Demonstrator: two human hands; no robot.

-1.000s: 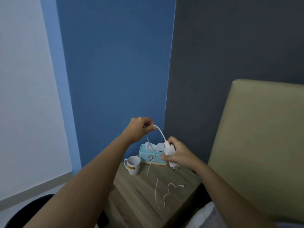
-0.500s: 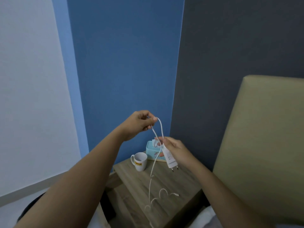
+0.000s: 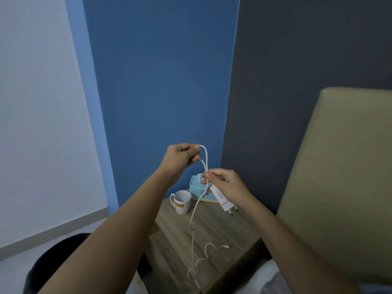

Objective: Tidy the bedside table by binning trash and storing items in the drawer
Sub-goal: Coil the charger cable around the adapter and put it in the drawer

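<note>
My right hand grips a white charger plug above the wooden bedside table, its prongs pointing down and right. My left hand is higher and to the left, pinching a loop of the white charger cable. From the hands the cable hangs down, and its loose end lies in curls on the tabletop. A white mug with a yellow label and a light-blue tissue box stand at the back of the table.
A beige padded headboard rises on the right, with white bedding at the bottom right. A dark bin-like shape sits low on the left, by the floor. Blue and grey walls meet behind the table.
My left hand has risen, drawing the cable loop up taller. My right hand has turned the plug from level to hanging prongs-down, and more cable now lies curled on the table.
</note>
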